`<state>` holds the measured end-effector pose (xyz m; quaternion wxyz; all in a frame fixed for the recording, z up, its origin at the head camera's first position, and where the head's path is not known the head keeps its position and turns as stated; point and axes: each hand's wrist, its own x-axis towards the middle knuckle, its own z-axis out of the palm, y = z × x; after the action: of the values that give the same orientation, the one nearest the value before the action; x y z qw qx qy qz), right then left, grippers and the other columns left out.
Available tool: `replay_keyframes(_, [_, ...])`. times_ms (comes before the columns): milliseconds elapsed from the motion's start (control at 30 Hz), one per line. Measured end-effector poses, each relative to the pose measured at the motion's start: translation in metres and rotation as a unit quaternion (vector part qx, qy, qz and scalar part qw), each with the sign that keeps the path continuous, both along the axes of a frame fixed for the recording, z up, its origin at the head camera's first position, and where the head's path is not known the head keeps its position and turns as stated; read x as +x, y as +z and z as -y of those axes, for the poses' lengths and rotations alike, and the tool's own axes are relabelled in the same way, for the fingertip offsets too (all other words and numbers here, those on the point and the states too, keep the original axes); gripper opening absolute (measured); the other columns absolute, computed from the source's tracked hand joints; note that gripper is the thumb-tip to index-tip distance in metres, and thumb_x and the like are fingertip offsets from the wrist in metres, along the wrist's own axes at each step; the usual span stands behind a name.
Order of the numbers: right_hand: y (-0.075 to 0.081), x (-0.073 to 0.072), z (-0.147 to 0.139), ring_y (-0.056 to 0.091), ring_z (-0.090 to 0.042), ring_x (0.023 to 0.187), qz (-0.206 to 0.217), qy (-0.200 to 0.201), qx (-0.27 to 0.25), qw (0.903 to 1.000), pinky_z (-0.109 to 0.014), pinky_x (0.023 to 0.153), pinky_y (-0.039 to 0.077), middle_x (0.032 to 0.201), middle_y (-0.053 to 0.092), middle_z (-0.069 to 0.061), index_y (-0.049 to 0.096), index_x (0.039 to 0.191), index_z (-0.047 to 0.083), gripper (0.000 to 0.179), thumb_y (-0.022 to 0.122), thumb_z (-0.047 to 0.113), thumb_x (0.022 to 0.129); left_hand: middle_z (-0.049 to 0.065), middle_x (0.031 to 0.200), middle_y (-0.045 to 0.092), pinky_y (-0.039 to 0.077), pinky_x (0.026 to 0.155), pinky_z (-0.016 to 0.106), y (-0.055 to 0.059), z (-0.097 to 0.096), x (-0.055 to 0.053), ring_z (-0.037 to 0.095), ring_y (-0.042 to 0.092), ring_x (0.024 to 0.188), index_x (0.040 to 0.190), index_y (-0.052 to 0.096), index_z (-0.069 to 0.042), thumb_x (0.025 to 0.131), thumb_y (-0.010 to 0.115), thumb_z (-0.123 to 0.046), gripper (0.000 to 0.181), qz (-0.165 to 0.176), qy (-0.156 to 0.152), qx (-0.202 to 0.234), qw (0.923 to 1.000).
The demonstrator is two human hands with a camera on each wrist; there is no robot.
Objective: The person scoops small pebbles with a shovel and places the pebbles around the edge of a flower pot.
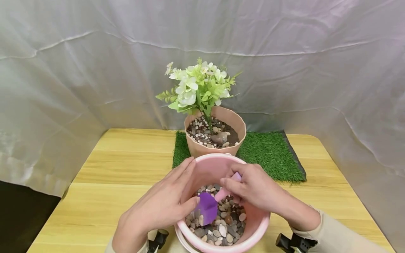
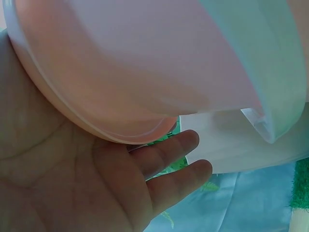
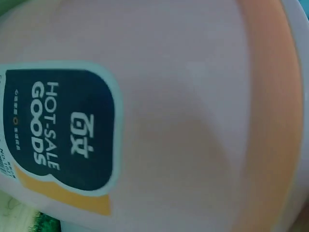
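A pink bucket stands at the near edge of the table, its bottom covered with mixed pebbles. My right hand reaches over its right side and grips the pink handle of a small trowel. The trowel's purple blade slants down onto the pebbles at the left. Along the left rim rests my left hand, fingers straight and thumb over the inside. In the left wrist view, that palm lies against the rim from outside. Only the bucket's labelled outer wall fills the right wrist view; the right hand is hidden there.
Just behind the bucket is a peach flowerpot with white flowers, pebbles and dark soil. It stands on a green turf mat. Grey cloth hangs around the back and sides of the wooden table.
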<state>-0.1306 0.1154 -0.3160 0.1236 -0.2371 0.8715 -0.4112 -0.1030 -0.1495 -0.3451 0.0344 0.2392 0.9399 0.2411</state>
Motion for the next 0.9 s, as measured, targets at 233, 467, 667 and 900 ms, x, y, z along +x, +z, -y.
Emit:
replay_keyframes(233, [0.001, -0.003, -0.001, 0.069, -0.021, 0.056, 0.021, 0.018, 0.0, 0.9996, -0.033, 0.049, 0.059, 0.074, 0.076, 0.011, 0.065, 0.096, 0.01, 0.016, 0.067, 0.023, 0.104, 0.002, 0.178, 0.006, 0.023, 0.131, 0.047, 0.0, 0.0, 0.001, 0.022, 0.015, 0.163, 0.17, 0.015, -0.011, 0.099, 0.063, -0.047, 0.092, -0.005, -0.002, 0.0, 1.0])
replay_keyframes(467, [0.002, -0.004, -0.005, 0.063, -0.017, 0.048, 0.024, -0.021, -0.027, 0.9991, -0.036, 0.045, 0.058, 0.059, 0.068, 0.002, 0.071, 0.094, 0.006, 0.02, 0.068, 0.024, 0.103, 0.002, 0.178, 0.007, 0.025, 0.131, 0.047, 0.001, -0.001, 0.0, 0.022, 0.016, 0.163, 0.17, 0.016, -0.012, 0.1, 0.063, -0.046, 0.091, -0.003, 0.001, -0.004, 1.0])
replay_keyframes(667, [0.006, -0.005, -0.006, 0.064, -0.018, 0.048, 0.042, -0.053, -0.036, 0.997, -0.035, 0.045, 0.058, 0.057, 0.067, -0.001, 0.071, 0.091, 0.006, 0.018, 0.069, 0.021, 0.101, 0.001, 0.178, 0.008, 0.026, 0.13, 0.047, 0.001, -0.001, -0.001, 0.023, 0.018, 0.163, 0.169, 0.017, -0.012, 0.1, 0.063, -0.046, 0.09, -0.001, 0.004, -0.003, 1.0])
replay_keyframes(900, [0.014, -0.008, -0.014, 0.068, -0.023, 0.051, 0.094, -0.05, -0.049, 0.9931, -0.045, 0.048, 0.062, 0.064, 0.072, -0.011, 0.07, 0.093, 0.001, 0.024, 0.07, 0.024, 0.102, 0.0, 0.178, 0.006, 0.025, 0.131, 0.046, 0.001, -0.002, 0.0, 0.02, 0.016, 0.163, 0.17, 0.016, -0.013, 0.1, 0.062, -0.046, 0.09, 0.003, 0.007, 0.0, 1.0])
